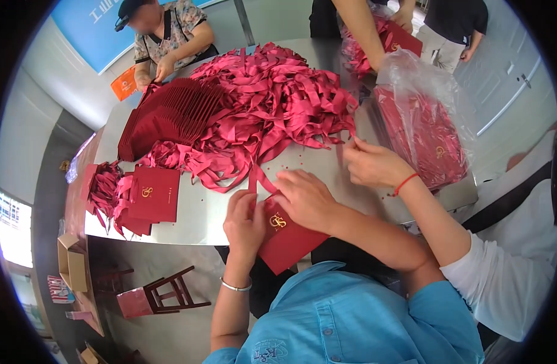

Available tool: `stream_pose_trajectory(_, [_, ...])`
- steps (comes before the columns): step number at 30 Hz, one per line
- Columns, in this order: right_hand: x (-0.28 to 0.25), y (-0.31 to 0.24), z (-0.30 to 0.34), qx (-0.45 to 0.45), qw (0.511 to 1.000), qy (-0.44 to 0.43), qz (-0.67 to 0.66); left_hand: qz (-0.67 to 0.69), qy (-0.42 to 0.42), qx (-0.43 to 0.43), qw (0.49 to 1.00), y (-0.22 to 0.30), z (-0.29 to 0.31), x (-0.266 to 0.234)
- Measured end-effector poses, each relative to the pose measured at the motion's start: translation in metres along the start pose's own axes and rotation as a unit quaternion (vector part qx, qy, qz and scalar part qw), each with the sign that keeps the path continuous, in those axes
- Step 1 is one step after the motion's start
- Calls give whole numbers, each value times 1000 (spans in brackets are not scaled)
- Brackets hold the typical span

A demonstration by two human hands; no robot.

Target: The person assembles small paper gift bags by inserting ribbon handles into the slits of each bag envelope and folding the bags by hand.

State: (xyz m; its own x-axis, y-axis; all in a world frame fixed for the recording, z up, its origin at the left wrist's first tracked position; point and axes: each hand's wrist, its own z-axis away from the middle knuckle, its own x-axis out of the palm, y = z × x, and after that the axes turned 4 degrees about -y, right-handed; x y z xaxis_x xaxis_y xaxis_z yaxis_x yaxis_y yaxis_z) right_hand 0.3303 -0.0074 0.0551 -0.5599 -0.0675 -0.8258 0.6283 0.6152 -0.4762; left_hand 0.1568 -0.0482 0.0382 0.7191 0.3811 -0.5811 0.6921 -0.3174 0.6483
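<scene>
A dark red paper bag (290, 241) with a gold emblem lies tilted at the table's near edge. My left hand (244, 225) is closed on its upper left edge, thumb and fingers pinched together. From there a red ribbon (264, 180) loops up and over toward my right hand (304, 200). That hand is closed at the bag's top edge with bent fingers on the ribbon; the exact grip is partly hidden. Just beyond lies a big heap of red ribbons (284, 103), next to a fanned row of red bags (169, 115).
The metal table (199, 221) holds more ribboned bags (154, 194) at left and a clear plastic sack (421, 127) of bags at right. A neighbour's hand (375, 162) reaches in close by on the right. Other people work across the table. A wooden chair (169, 292) stands lower left.
</scene>
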Motion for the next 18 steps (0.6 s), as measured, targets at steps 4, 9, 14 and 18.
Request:
stream_pose_trajectory(4, [-7,-2,32,-32,999,8,7,-33,49,-26,998,-21,5,-13])
stream_pose_trajectory(9, [-3,4,50,-32,999,28,26,-53,-45,-133,989,-26,-6,-18])
stream_pose_trajectory(14, [0,8,55,-36,998,54,9,-139,-152,-163,965,1,-34,-12])
stream_pose_trajectory(18, [0,10,58,-47,998,45,17,-239,-145,-117,953,-5,-42,6])
